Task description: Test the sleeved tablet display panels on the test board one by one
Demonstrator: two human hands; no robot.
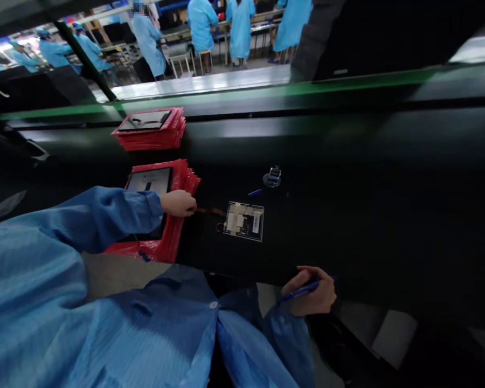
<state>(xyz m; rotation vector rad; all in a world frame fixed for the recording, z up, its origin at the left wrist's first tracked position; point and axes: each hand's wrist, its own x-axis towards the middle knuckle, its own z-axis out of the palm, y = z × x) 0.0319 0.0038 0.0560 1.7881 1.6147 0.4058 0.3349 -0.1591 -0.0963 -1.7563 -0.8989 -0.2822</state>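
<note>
Gripping a blue pen (305, 291), our right hand (313, 298) rests at the table's near edge (347, 215). Our left hand (178, 203) — curled shut — pinches a brown ribbon cable (210, 211) of the circuit board (244, 221), just right of the red stack (173, 226).

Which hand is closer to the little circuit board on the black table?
The left hand. It sits just left of the circuit board, pinching the brown strip that leads to it. The right hand holds a blue pen at the table's near edge, farther away.
</note>
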